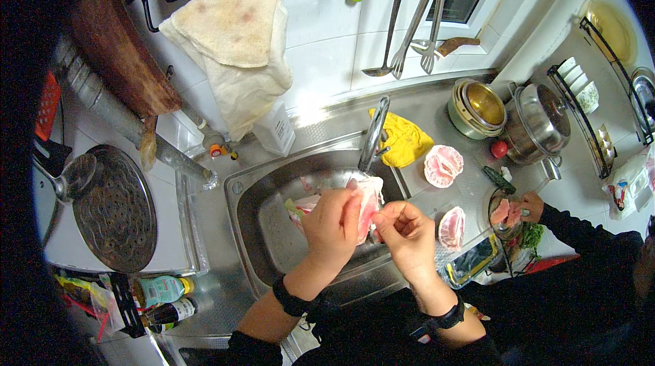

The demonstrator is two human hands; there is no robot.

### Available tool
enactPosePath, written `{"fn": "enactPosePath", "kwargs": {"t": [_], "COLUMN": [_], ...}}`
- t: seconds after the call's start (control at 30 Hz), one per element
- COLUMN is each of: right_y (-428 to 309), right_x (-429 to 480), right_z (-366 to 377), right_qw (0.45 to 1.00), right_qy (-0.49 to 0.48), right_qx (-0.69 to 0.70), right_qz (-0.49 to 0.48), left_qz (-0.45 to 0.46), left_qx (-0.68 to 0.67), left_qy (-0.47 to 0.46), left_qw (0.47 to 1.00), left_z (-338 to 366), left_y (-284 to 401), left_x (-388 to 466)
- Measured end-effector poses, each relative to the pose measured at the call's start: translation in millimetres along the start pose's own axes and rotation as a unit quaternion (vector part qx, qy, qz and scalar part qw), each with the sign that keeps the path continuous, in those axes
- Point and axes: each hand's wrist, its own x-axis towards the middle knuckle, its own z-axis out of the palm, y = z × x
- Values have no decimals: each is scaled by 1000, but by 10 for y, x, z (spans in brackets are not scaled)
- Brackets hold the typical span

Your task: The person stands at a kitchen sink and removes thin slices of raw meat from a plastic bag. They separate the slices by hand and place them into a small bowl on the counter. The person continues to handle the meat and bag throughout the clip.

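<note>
My left hand [332, 220] grips a piece of pink pomelo [367, 207] with pale membrane on it, above the steel sink [263, 258]. The thumb and fingers of my right hand [407, 235] pinch at the near edge of that same piece. Peel scraps [296, 212] lie in the basin, partly covered by my left hand. On the counter to the right sit a large peeled pomelo portion [443, 166] and a smaller pomelo wedge [452, 228]. Over the sink, just beyond the held piece, stands the faucet [376, 130].
Another person's hand [532, 207] reaches to a bowl of pink pulp [504, 211] at right. Behind are a yellow cloth [407, 138], nested bowls [476, 110], and a lidded steel pot [540, 123]. A cucumber piece [499, 179] and a glass container [473, 261] lie nearer.
</note>
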Motion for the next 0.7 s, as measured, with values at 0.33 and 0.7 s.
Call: {"fn": "enactPosePath", "kwargs": {"t": [0.33, 0.7], "right_y": [204, -72], "right_x": [154, -69], "right_z": [-45, 109], "right_qw": [998, 956], "right_qy": [25, 74], "right_qx": [-27, -258], "right_qz": [-42, -117], "left_qz": [70, 83], "left_qx": [-25, 43], "left_qy": [8, -43], "left_qw": [997, 995], "left_z": [95, 85], "left_y": [-21, -32], "left_x": [-48, -63]}}
